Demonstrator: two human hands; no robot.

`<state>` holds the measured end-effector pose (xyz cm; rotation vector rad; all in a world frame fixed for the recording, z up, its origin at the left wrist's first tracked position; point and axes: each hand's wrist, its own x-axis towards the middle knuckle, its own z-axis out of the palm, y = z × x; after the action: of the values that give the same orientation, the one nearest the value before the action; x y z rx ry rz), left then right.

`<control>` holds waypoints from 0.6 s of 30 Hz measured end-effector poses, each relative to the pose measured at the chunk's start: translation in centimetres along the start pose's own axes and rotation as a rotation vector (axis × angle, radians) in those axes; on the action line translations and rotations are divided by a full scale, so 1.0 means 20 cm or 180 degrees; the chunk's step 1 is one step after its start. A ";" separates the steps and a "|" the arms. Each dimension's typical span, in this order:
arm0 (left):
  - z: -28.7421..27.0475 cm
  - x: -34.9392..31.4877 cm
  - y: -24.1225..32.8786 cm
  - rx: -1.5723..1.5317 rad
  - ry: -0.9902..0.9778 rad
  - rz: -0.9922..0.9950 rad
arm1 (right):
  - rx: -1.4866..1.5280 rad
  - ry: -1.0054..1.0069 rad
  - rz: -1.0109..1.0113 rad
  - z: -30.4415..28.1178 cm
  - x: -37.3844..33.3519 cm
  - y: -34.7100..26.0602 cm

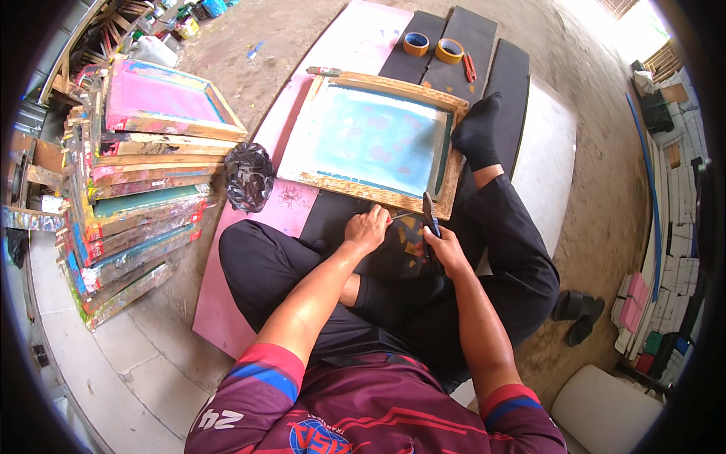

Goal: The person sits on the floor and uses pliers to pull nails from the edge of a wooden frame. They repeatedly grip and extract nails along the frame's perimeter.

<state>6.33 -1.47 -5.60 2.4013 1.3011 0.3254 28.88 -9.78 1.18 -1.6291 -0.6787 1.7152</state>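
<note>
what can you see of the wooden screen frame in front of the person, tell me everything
The screen frame is a light-brown wooden rectangle with stained rails. Its mesh-like panel looks light blue with teal borders and faint pinkish blotches. It lies slightly turned across a pink sheet and dark panels. A black sock overlaps its right end and a dark plier-like tool in the right hand overlaps its near rail; contact is unclear.

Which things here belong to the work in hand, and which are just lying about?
Seemingly in use:
- wooden frame, just beyond the hands
- pliers-like tool, in the right hand
- thin metal tool, in the left hand

Apparently just lying about:
- black sandals
- crumpled black bag
- two tape rolls, untouched
</note>
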 end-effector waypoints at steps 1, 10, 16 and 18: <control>-0.02 -0.01 0.00 -0.0184 0.0038 -0.0112 | 0.0034 -0.0005 -0.0008 0.01 0.00 0.01; -0.31 -0.10 -0.09 -0.0683 0.0513 -0.0769 | -0.0336 -0.0123 -0.0069 0.07 0.01 0.03; -0.13 -0.07 0.05 -0.0774 0.0531 -0.0488 | -0.0430 -0.0084 -0.0110 0.07 0.00 0.04; -0.08 -0.04 0.08 -0.0721 0.0580 -0.0492 | -0.0443 -0.0028 -0.0187 0.03 -0.01 0.07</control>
<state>6.52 -2.52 -3.49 2.1093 1.4342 0.6231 28.18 -10.73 0.34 -1.6790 -0.8586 1.6661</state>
